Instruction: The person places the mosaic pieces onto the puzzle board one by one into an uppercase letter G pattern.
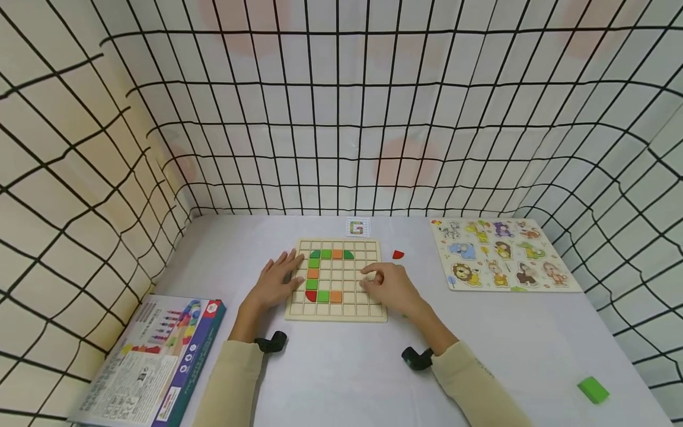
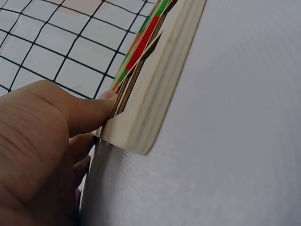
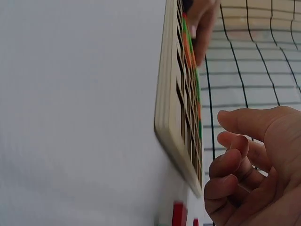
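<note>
From the head camera, the square wooden grid board (image 1: 336, 312) lies flat on the white table (image 1: 331, 379), in front of me, with its edges parallel to the table's edges; being square, it has no long axis. In its cells sit flat coloured tiles (image 1: 319, 275), green, orange and red, and they make a line along the top, down the left side and along the bottom, like a letter open to the right. My left hand (image 1: 274, 283) lies flat with the fingers spread on the left border of the board. My right hand (image 1: 388, 286) rests on the right part of the board with the fingers curled in; I cannot tell if it holds a piece. A small red piece (image 1: 398, 254) lies just beside the board's far right corner, and a small pattern card (image 1: 357, 227) lies behind the board. On the right is an animal puzzle board (image 1: 501, 254), on the left a printed cardboard box (image 1: 152, 356), and near me on the right a green block (image 1: 593, 389).

From the left wrist camera, I see the pale, smooth edge of the board, and my thumb presses against its corner.

From the right wrist camera, the board shows its open square cells, and my right fingers are curled and hang just beside its edge, with nothing visible between them.
</note>
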The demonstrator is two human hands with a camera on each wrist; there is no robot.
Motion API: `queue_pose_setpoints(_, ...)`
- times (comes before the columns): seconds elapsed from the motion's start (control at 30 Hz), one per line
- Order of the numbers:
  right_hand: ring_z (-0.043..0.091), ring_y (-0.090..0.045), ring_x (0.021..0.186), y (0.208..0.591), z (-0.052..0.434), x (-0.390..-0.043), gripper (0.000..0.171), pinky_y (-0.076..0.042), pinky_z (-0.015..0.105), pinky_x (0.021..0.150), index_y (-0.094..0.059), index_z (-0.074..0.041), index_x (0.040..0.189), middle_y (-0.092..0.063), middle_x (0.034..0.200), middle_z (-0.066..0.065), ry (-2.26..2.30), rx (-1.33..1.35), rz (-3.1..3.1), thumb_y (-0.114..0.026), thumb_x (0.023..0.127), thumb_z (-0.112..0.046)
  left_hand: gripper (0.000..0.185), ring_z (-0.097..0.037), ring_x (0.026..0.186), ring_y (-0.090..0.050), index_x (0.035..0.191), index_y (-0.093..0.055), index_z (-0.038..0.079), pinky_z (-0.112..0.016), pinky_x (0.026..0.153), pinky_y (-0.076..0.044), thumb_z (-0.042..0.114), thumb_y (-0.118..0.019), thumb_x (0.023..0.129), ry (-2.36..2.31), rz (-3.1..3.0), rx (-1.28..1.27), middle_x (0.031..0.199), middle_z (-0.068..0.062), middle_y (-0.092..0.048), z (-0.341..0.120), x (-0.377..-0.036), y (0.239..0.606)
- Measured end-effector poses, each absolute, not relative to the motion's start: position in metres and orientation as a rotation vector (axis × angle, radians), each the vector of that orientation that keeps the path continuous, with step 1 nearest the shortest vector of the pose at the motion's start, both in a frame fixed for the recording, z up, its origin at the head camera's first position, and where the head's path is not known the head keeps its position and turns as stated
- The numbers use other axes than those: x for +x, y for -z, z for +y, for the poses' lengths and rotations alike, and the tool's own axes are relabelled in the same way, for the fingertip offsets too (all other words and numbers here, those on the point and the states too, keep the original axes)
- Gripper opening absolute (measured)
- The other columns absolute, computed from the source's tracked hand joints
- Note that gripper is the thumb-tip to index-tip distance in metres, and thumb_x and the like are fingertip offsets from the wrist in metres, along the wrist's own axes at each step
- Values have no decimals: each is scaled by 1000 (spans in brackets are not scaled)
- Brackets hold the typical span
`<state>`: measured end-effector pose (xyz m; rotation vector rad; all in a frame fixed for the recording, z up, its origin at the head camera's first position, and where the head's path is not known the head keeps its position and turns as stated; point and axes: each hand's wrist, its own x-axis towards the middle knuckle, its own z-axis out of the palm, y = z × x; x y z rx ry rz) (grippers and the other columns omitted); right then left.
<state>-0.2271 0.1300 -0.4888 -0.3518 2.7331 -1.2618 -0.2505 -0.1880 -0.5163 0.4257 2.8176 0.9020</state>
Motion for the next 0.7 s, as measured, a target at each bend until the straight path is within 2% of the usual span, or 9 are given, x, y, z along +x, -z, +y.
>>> queue_pose_setpoints(0.23,13,-39,48,491,166,-251,33,-30,24,45,-74,-11,123,-51,61,0,1203,-228,2839,-73,95,-28,66,-34,161,-12,162,-33,12,-59,130,-2,31,-56,103,-913,2823,435,172,-11,-21,-188,-250,515)
queue_pose_setpoints(0.47,20,-50,68,498,186,-270,37,-40,30,61,-70,-11,128,-58,75,4,1079,-112,2900,-73,95,-29,65,-36,161,-13,161,-34,9,-61,129,-3,28,-55,103,-905,2835,471,171,-14,-22,-189,-248,514)
queue_pose_setpoints(0.7,19,-50,67,504,192,-283,43,-40,28,59,-66,-10,134,-58,79,6,1050,-40,2904,-71,95,-27,64,-35,161,-13,162,-34,10,-61,129,-3,29,-55,104,-894,2836,479,172,-13,-21,-189,-248,514)
